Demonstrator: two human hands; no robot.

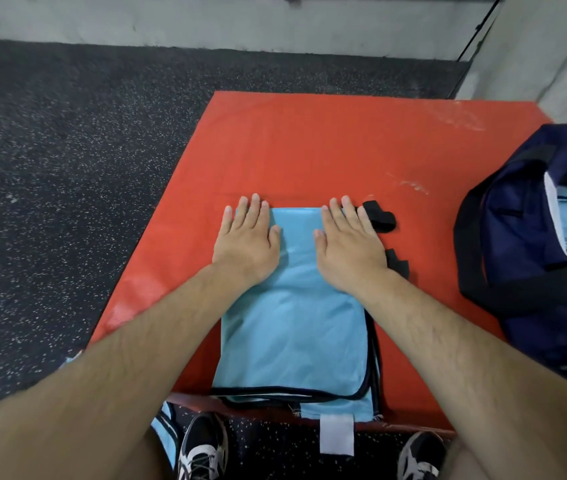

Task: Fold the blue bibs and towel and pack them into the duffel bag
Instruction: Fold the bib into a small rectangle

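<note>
Red mat filled mid-frame; left hand and right hand pressed flat, fingers straight, on the bib. Its overhanging lower edge might slip off.

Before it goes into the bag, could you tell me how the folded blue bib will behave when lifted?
The bib looks like thin cloth, so it will probably sag and unfold unless supported underneath. Its slight sheen suggests the layers may slide apart. Its black straps lie loose and could snag.
</note>
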